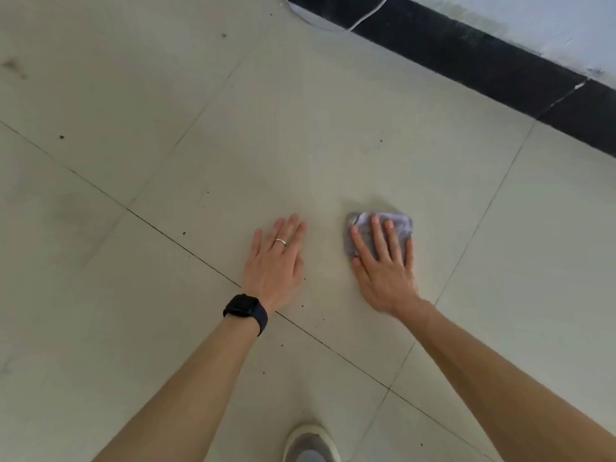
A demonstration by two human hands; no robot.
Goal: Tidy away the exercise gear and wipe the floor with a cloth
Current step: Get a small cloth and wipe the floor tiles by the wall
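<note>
A small folded grey-lilac cloth (401, 223) lies on the pale tiled floor (266, 145). My right hand (383, 265) presses flat on the cloth with straight, spread fingers. My left hand (275, 261) rests flat on the bare tile to the left of the cloth, fingers straight; it wears a ring, and a dark watch sits on its wrist. No exercise gear is in view.
A black skirting band (483, 58) runs along the wall at the upper right, with a thin white cable (363, 20) lying beside it. Small dark specks dot the tiles. My shoe (311, 445) stands at the bottom edge.
</note>
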